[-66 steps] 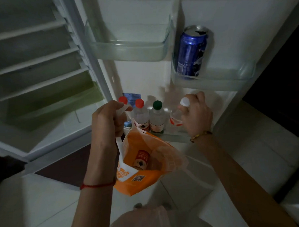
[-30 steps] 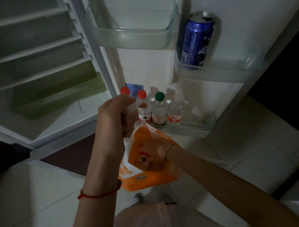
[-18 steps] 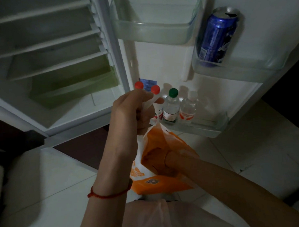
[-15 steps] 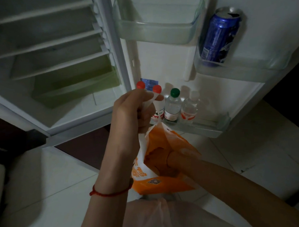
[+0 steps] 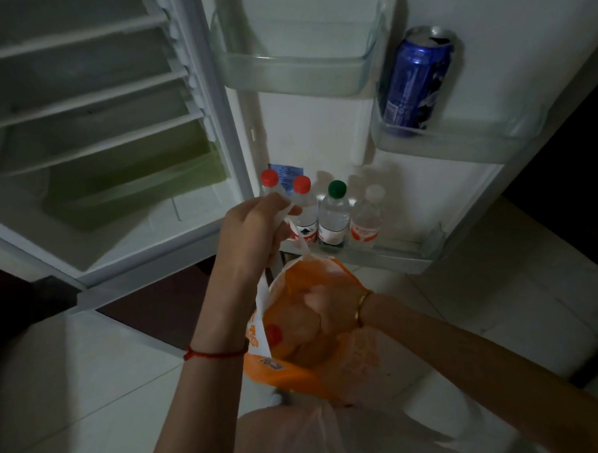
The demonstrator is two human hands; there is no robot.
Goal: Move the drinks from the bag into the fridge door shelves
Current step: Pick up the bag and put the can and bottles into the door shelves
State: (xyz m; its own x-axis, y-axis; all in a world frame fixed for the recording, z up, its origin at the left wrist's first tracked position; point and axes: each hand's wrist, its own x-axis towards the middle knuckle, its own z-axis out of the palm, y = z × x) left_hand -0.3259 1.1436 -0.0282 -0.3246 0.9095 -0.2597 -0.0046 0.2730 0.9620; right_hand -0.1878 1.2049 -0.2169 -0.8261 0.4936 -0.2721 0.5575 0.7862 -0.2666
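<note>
Orange bag [image 5: 297,370] hanging open, at 6 o'clock from the bottom door shelf [image 5: 395,256]. Pinched by its white handle in the left hand [image 5: 253,235], fingers pressed tight on the strip, lifting it up. Right hand [image 5: 315,314] deep inside the bag, at 3 o'clock from the left wrist. Looks curled around something down there, but cannot tell for sure through the plastic.

Four bottles already standing in a row on the bottom door shelf, at 12 o'clock from the bag: a first red-cap bottle [image 5: 270,179], half hidden behind the left hand, then a second red-cap bottle [image 5: 303,209], a green-cap bottle [image 5: 334,214] and a white-cap bottle [image 5: 367,216]. Touching or nearly touching, side by side. Room left at the 3 o'clock end of that shelf.

Blue can [image 5: 414,81] up at 1 o'clock, leaning in the small middle shelf [image 5: 458,147]. Nothing in the top shelf [image 5: 291,72] at 12 o'clock.

Seems mostly done, then. Shows a red spot [image 5: 273,333] inside the bag, maybe one more drink. Probably at least that one left to lift out and set on a shelf.
</note>
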